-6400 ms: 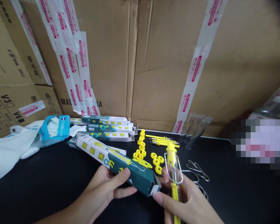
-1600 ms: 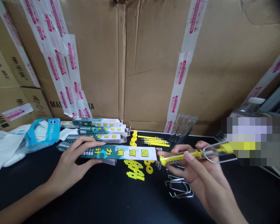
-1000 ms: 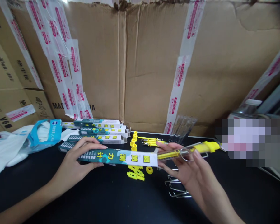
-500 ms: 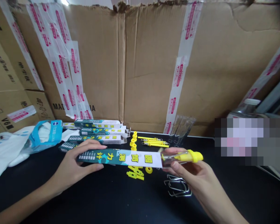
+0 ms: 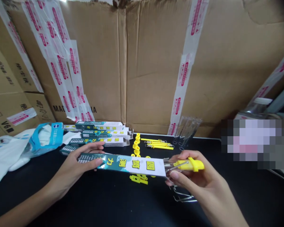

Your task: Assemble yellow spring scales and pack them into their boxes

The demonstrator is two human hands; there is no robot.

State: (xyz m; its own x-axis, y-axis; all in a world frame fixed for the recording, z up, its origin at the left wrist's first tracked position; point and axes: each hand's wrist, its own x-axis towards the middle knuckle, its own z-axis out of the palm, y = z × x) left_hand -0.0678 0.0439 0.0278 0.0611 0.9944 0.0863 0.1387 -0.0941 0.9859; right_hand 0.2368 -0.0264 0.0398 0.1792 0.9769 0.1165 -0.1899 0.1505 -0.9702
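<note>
My left hand (image 5: 72,165) grips the left end of a long teal and white carton (image 5: 123,164) with yellow characters, held level above the black table (image 5: 109,205). My right hand (image 5: 196,179) pinches the yellow-capped end of a clear tube with a wire loop (image 5: 186,164). Most of that tube sits inside the carton's open right end; only the cap and part of the loop stick out.
Several matching cartons (image 5: 101,132) lie stacked behind. Yellow plastic parts (image 5: 138,178), yellow rods (image 5: 158,143), clear tubes (image 5: 188,129) and wire loops (image 5: 183,195) lie about. A blue and white bag (image 5: 26,145) lies at left. Taped cardboard boxes (image 5: 156,63) wall the back.
The tube has slid leftward into the carton, from fully outside to nearly all inside. My right hand followed it toward the carton's mouth; my left hand kept its hold.
</note>
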